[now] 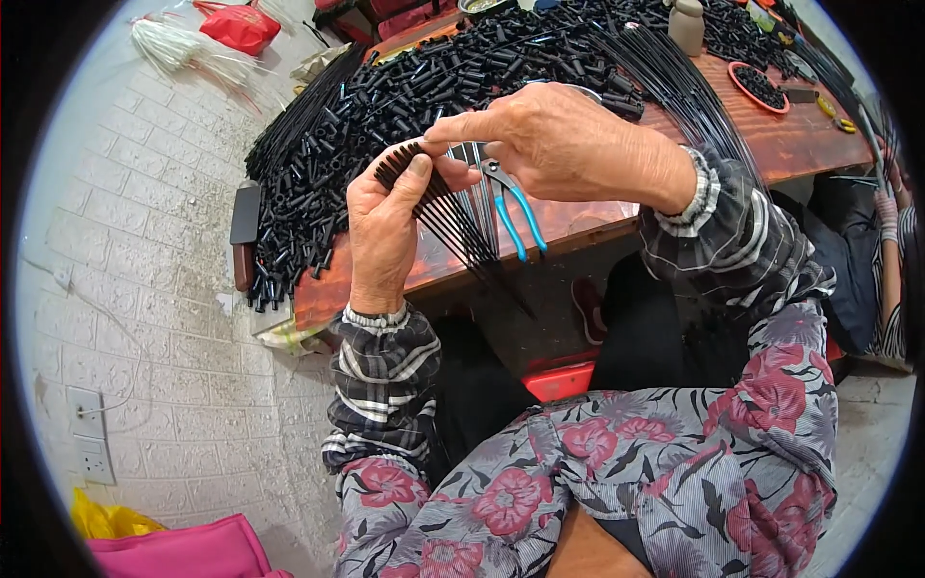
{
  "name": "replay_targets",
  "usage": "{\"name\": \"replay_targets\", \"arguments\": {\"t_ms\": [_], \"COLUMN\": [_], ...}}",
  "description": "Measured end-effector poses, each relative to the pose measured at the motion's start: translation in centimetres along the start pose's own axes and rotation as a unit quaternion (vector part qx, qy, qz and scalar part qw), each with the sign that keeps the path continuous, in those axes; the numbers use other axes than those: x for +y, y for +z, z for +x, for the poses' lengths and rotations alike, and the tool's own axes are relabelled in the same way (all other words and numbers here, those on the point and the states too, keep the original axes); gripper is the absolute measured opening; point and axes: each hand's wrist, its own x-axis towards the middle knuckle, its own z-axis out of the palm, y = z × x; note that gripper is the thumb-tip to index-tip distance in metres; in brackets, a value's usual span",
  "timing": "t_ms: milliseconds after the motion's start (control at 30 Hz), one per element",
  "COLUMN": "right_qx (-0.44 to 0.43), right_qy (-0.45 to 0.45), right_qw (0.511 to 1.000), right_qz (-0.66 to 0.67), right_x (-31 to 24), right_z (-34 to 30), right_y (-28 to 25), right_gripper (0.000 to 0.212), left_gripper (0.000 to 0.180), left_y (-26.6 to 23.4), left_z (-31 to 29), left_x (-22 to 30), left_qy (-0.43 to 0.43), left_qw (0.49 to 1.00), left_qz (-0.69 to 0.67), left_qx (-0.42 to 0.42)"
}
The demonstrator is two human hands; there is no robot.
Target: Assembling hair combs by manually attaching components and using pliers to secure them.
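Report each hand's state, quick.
Left hand: closed, holding thin black rods.
Right hand: index finger extended near the rods' tips; whether it holds anything can't be told.

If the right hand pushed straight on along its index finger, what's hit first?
Probably the bunched black rod ends held in the left hand, though depth there is unclear.

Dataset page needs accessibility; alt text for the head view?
A person's left hand grips a fanned bundle of thin black rods, the right hand close to its upper ends. Beyond, black tubular parts heap across a brown table; blue-handled pliers lie at its edge.
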Motion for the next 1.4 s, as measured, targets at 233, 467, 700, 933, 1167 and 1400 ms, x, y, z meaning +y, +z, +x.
{"name": "replay_targets", "arguments": {"t_ms": [233, 467, 700, 933, 1167, 1400], "right_qx": [-0.065, -0.049, -0.065, -0.054, -0.050, -0.048], "right_qy": [0.029, 0.006, 0.013, -0.020, -0.042, -0.036], "right_qw": [0.996, 0.997, 0.995, 0.994, 0.979, 0.982], "right_qz": [-0.055, -0.062, -0.071, -0.095, -0.192, -0.180], "right_x": [-0.6, -0.4, -0.5, -0.2, -0.2, 0.3], "right_z": [0.2, 0.4, 0.2, 0.3, 0.4, 0.6], "right_y": [-0.7, -0.6, -1.1, -0.7, -1.6, -1.3], "right_gripper": [0.044, 0.045, 0.047, 0.049, 0.050, 0.043], "left_gripper": [0.019, 0.019, 0.018, 0.018, 0.020, 0.021], "left_y": [-0.1, 0.0, 0.1, 0.0, 0.5, 0.1], "left_z": [0.0, 0.1, 0.3, 0.2, 0.5, 0.7], "left_x": [-0.2, -0.4, -0.7, -0.7, -0.7, -0.9], "left_qy": [0.009, 0.010, 0.014, 0.015, 0.019, 0.020], "left_qw": [1.000, 1.000, 1.000, 1.000, 1.000, 0.999], "left_qz": [-0.009, -0.021, -0.027, -0.020, 0.006, 0.022], "left_qx": [0.002, 0.000, 0.003, -0.007, -0.002, -0.025]}}
